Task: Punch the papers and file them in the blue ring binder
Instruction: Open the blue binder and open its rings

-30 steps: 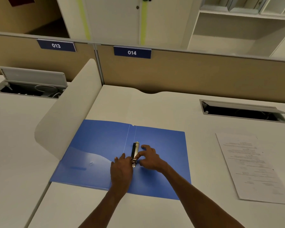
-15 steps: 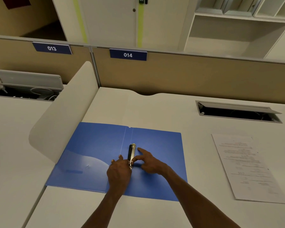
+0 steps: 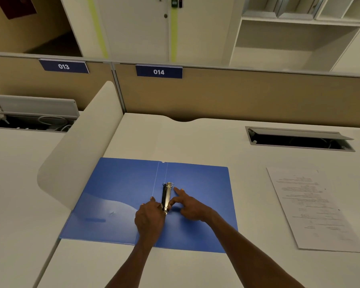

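Blue ring binder (image 3: 121,196) lies open flat, rings seemingly parted.

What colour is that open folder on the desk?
Blue; the ring binder shows clearly in the head view.

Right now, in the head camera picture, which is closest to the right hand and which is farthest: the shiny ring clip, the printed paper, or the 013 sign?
From the right hand:
1. Ring clip, touching its fingers, on the open blue binder.
2. Printed paper, on the desk to the right.
3. 013 sign, far back left on the divider.
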`<action>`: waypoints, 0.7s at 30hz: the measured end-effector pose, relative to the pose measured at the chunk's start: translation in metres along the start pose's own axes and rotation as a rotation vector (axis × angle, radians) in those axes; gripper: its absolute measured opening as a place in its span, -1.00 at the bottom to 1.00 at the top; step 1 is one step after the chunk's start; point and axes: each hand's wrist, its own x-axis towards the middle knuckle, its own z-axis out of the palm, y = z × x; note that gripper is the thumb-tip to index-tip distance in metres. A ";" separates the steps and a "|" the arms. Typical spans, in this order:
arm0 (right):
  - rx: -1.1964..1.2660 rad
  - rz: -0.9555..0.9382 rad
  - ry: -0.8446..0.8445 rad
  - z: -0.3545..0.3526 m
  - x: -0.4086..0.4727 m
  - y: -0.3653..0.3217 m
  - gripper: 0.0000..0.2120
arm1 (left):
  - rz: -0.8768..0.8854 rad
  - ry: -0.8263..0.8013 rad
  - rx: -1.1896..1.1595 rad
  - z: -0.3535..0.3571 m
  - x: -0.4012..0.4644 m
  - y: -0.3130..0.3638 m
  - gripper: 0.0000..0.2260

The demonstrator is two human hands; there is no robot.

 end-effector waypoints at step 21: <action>0.055 0.076 0.108 0.001 -0.002 -0.014 -0.42 | 0.006 0.042 -0.182 -0.002 -0.001 -0.008 -0.79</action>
